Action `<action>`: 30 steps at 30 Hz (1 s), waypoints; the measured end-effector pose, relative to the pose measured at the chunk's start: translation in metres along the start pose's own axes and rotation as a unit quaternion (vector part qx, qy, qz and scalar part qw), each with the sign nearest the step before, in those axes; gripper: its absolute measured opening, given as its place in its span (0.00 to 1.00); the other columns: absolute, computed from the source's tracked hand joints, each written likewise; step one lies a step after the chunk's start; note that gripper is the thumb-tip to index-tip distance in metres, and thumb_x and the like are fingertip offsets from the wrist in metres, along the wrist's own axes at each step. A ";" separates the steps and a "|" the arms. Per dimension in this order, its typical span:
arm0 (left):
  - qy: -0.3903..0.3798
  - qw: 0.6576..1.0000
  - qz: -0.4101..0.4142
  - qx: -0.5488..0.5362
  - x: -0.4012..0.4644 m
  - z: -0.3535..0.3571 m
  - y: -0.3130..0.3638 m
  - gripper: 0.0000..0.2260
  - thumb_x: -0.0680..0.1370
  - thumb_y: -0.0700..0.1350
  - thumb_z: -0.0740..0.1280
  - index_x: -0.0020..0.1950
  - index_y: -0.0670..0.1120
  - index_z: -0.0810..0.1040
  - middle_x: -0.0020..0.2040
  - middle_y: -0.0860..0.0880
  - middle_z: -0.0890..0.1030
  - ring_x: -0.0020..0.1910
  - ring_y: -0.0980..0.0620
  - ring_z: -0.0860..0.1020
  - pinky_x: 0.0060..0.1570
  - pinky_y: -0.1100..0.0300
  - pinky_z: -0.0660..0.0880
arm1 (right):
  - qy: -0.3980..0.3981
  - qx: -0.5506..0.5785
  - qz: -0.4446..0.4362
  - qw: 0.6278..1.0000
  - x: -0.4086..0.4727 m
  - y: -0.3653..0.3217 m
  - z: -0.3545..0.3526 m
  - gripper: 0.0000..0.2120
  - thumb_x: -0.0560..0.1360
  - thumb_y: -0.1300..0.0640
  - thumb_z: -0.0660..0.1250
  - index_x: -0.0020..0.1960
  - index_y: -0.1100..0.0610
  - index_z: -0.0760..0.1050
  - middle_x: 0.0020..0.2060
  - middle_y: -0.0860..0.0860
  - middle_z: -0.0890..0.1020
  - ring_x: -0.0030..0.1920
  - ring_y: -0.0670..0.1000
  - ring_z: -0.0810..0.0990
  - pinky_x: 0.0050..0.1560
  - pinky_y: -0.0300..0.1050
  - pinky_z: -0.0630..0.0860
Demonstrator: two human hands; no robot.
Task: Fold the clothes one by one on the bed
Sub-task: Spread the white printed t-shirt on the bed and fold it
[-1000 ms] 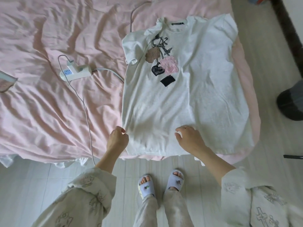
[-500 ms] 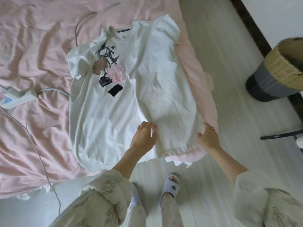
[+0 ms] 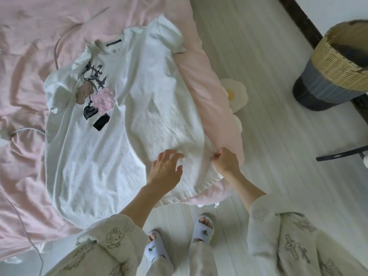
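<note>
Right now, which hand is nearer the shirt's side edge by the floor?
Right. The right hand pinches the white T-shirt at that edge; the left hand lies spread further in on the fabric.

Pale plank floor, woven basket, dark skirting board

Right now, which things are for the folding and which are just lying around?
For the folding:
white T-shirt
pink bed
left hand, open on the shirt
right hand, pinching the shirt's side

Just lying around:
woven basket
flower rug
white cable
</note>
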State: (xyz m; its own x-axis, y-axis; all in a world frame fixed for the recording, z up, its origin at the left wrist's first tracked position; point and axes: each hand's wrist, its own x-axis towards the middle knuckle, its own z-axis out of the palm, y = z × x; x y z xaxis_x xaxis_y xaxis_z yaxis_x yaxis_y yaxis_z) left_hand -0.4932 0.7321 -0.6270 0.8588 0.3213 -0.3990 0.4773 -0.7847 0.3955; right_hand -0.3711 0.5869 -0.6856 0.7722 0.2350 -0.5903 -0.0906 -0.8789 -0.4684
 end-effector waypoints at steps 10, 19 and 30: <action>-0.095 0.989 0.008 0.114 0.007 0.005 0.016 0.28 0.80 0.51 0.59 0.77 0.56 0.50 0.77 0.47 0.44 0.76 0.45 0.48 0.71 0.47 0.55 | -0.047 0.012 -0.010 0.999 0.004 0.011 -0.001 0.16 0.71 0.60 0.61 0.27 0.54 0.61 0.26 0.49 0.67 0.32 0.52 0.70 0.33 0.43 0.65; -0.038 0.994 0.016 0.105 0.009 0.021 0.035 0.24 0.80 0.55 0.55 0.76 0.56 0.53 0.78 0.50 0.41 0.77 0.47 0.40 0.71 0.37 0.42 | 0.085 0.343 0.030 0.935 -0.021 0.023 -0.056 0.11 0.75 0.63 0.54 0.35 0.56 0.62 0.29 0.49 0.66 0.29 0.48 0.63 0.30 0.41 0.60; -0.171 0.974 0.074 0.131 0.010 0.027 0.041 0.20 0.82 0.52 0.54 0.74 0.56 0.60 0.78 0.55 0.44 0.77 0.51 0.39 0.72 0.40 0.40 | 0.054 0.038 0.061 0.996 -0.029 0.064 -0.042 0.08 0.80 0.58 0.56 0.54 0.62 0.65 0.41 0.56 0.77 0.41 0.59 0.77 0.38 0.48 0.71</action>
State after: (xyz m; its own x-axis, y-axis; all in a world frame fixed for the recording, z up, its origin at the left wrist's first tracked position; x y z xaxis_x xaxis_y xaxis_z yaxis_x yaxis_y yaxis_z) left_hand -0.4698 0.6892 -0.6369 0.7807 0.0331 -0.6240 0.2498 -0.9319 0.2630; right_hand -0.3733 0.5069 -0.6708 0.8153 0.0794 -0.5736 -0.2314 -0.8634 -0.4484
